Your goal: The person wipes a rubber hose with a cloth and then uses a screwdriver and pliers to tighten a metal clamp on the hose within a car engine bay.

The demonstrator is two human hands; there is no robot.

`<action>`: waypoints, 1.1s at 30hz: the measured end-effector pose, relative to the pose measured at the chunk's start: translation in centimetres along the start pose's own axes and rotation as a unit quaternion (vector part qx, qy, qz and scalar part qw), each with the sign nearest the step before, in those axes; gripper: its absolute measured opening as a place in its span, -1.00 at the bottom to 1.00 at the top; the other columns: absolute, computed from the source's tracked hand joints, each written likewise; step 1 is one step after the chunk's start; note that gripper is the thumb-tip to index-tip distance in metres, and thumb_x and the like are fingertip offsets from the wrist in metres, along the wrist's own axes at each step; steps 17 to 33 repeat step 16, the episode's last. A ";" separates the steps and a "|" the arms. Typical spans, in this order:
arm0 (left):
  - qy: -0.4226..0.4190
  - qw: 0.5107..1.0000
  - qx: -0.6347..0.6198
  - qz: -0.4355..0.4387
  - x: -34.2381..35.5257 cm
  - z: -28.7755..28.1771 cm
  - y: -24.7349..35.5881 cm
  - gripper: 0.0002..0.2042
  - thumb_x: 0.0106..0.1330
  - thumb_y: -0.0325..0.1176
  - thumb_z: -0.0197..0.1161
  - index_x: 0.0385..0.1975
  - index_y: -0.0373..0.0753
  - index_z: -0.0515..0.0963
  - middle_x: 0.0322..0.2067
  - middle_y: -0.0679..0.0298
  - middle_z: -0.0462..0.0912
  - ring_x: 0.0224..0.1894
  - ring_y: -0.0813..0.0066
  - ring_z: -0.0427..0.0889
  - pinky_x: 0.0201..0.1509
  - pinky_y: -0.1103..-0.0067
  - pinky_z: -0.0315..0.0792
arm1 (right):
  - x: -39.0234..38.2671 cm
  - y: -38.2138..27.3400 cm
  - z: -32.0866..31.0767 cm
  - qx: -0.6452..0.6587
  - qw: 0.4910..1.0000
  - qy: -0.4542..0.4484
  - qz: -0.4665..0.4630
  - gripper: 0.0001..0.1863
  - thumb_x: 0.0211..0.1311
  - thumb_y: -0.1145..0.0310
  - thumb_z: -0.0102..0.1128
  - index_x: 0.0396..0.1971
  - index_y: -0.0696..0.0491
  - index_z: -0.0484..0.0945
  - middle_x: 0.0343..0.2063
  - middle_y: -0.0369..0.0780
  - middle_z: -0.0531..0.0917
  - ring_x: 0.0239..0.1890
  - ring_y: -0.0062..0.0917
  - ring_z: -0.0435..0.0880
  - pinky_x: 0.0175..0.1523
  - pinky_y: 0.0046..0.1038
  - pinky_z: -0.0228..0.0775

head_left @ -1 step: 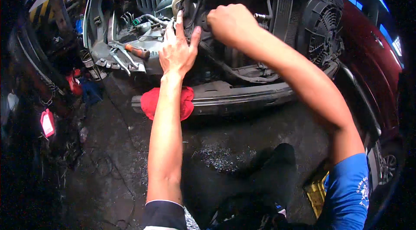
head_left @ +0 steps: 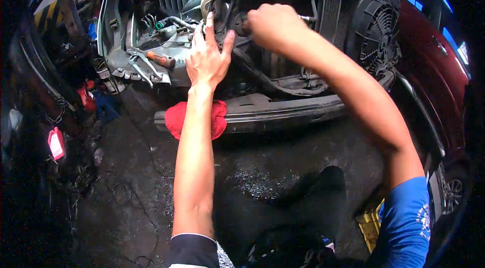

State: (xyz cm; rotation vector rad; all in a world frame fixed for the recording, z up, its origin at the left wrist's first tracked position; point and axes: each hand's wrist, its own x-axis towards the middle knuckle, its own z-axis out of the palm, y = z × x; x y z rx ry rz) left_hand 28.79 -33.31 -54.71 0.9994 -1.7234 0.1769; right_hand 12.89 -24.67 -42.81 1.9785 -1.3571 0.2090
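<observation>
My left hand (head_left: 206,63) reaches into the stripped front of a car, its fingers stretched out and resting against dark parts and hoses (head_left: 225,13). To its right my right hand (head_left: 277,25) is closed like a fist beside a dark rounded part (head_left: 241,24). Whatever its fingers hold is hidden behind the knuckles. Left of my left hand, a screwdriver with an orange handle (head_left: 160,59) lies on a grey metal panel, next to pliers with pale handles (head_left: 141,69).
A red cloth (head_left: 174,120) hangs over the metal bumper beam (head_left: 283,115) below my left forearm. A radiator fan (head_left: 376,33) stands at the right, near a dark red car body (head_left: 434,51). A red bottle (head_left: 56,143) and a yellow object (head_left: 370,225) are lower down.
My right hand has shifted slightly to the right, uncovering more of the dark rounded part. My left hand stays in place.
</observation>
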 end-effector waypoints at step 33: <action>-0.028 1.000 0.003 -0.010 0.3 -0.2 0.3 -0.22 0.47 0.29 0.05 0.57 0.02 0.11 0.37 -0.11 0.39 0.31 -0.20 0.51 0.28 0.08 0.48 | 1.6 -0.3 -0.8 0.060 0.996 -0.037 0.061 -0.78 0.07 0.35 0.43 -0.26 0.07 0.79 -0.24 0.03 0.80 -0.20 -0.08 0.84 -0.12 -0.13 0.74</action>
